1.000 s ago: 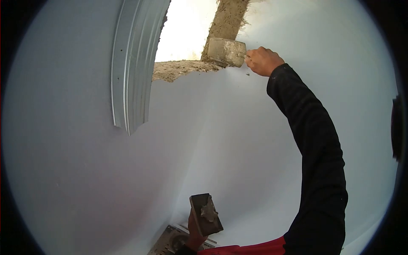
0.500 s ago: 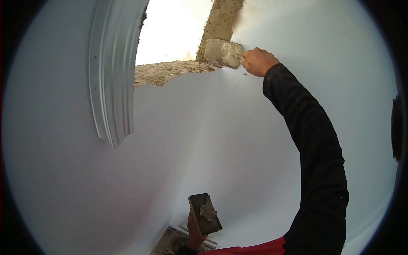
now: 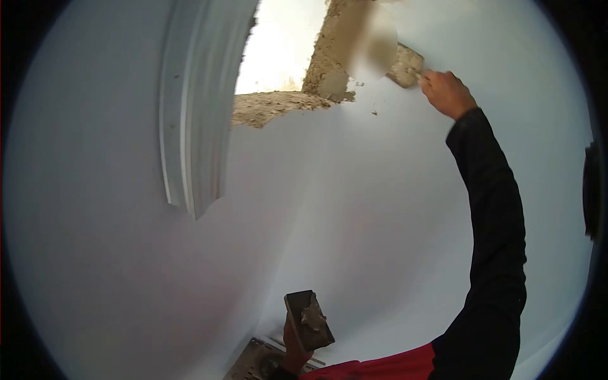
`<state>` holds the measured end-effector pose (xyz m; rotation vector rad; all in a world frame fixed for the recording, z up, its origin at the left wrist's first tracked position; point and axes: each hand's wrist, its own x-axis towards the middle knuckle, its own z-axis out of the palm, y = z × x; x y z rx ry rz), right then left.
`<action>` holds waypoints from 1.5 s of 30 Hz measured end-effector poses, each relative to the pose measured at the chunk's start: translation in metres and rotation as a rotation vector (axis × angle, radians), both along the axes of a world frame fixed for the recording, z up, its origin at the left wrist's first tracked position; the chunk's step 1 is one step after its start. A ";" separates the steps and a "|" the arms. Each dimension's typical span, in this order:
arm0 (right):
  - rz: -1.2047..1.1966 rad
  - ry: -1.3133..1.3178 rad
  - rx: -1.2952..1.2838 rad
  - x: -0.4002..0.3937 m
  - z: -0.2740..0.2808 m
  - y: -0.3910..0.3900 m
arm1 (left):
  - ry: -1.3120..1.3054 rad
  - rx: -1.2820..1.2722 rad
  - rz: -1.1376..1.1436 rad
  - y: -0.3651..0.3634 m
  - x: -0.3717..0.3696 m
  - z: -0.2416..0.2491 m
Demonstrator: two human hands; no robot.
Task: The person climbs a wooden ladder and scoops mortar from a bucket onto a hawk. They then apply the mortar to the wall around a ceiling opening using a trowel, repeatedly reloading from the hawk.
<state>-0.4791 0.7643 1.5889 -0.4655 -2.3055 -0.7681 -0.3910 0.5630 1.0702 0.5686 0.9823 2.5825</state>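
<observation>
My right hand [image 3: 448, 94] is closed around the handle of a wide putty knife [image 3: 408, 65]. Its blade, smeared with plaster, lies at the white wall to the right of the rough opening edge [image 3: 326, 47]. Part of the blade is hidden by a blurred patch. A smooth, damp-looking plaster patch [image 3: 334, 83] shows at the corner of that edge. Low in the view, my left hand [image 3: 295, 348] grips a small dark rectangular mortar board [image 3: 296, 304] from beneath. A lump of grey-brown plaster [image 3: 313, 316] rests on the board.
A ribbed, silvery moulding strip [image 3: 199, 120] hangs down at the left of the bright opening [image 3: 278, 50]. The ragged lower ledge [image 3: 272, 106] is bare and crumbly. White walls [image 3: 373, 209] meet in a corner. Below my left hand sits a partly hidden dirty object [image 3: 254, 360].
My right hand has swept the putty knife rightward, off the opening's corner and onto the white wall, exposing a smooth plaster patch. The view has shifted slightly; my left hand holds nearly still.
</observation>
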 end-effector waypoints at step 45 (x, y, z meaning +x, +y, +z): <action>0.230 -0.115 -0.705 0.207 -0.071 -0.093 | -0.272 0.394 -0.397 -0.055 -0.006 0.096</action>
